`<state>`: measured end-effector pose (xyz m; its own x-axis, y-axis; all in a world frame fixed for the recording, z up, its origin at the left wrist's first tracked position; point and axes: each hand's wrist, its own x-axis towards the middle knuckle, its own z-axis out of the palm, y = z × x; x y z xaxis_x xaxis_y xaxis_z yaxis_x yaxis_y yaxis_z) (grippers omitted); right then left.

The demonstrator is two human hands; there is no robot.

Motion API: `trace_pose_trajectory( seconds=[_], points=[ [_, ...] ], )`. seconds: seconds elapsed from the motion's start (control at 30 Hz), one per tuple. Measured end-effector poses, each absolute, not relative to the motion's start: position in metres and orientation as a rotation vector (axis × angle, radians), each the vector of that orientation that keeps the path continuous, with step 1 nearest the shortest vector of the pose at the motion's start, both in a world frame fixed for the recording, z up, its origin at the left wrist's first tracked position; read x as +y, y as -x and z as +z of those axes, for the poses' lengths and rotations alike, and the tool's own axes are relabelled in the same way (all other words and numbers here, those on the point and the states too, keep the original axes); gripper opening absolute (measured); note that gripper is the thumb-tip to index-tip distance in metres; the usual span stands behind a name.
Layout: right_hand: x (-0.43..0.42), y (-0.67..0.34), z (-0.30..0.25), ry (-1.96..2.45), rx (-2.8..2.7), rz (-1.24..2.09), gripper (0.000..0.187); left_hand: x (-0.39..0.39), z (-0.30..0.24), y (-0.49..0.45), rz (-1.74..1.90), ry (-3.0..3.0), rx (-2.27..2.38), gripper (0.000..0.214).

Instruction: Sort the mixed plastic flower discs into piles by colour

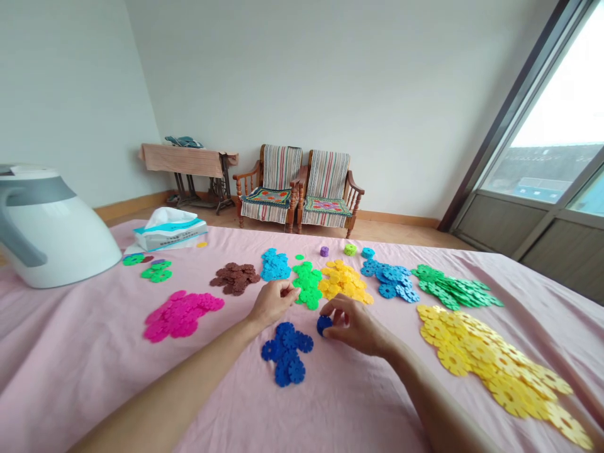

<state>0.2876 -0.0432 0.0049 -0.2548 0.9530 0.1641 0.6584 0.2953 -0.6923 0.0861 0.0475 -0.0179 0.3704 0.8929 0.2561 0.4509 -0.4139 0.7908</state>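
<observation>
My right hand [355, 327] is closed around a small stack of dark blue snowflake discs [323, 324], held just above the pink cloth [85, 365]. My left hand [274, 301] hovers beside it with its fingers curled and pinched together; what they hold, if anything, is too small to see. Just below both hands lies a flat pile of dark blue discs [287, 351]. A bright green pile [307, 284] and a yellow pile [343, 282] lie right behind the hands.
More sorted piles cover the cloth: magenta [180, 313], brown [234, 277], cyan [275, 265], blue [391, 279], green [453, 290], a long yellow one [501, 365]. A white appliance [47, 226] and a tissue pack [170, 230] stand at left. Two armchairs [298, 189] stand at the wall.
</observation>
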Motion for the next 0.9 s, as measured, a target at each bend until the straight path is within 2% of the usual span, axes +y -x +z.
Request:
trace_pose_trajectory(
  seconds=[0.27, 0.33, 0.47, 0.6, 0.9],
  points=[
    [-0.043, -0.286, 0.003, 1.446, -2.017, 0.623, 0.028, 0.048, -0.019, -0.086, 0.945, -2.012, 1.167, 0.034],
    [-0.046, -0.283, 0.006, 1.387, -2.044, 0.558, 0.028, 0.047, -0.019, -0.086, 0.946, -2.014, 1.169, 0.034],
    [-0.058, -0.269, 0.015, 1.285, -2.207, 0.369, 0.017, 0.046, -0.019, -0.086, 0.954, -2.020, 1.172, 0.033],
    [-0.067, -0.255, 0.019, 1.304, -2.333, 0.234, 0.024, 0.045, -0.019, -0.087, 0.963, -2.039, 1.168, 0.032],
    [-0.070, -0.247, 0.019, 1.381, -2.401, 0.241, 0.017, 0.046, -0.022, -0.087, 0.961, -2.078, 1.173, 0.030]
  ],
)
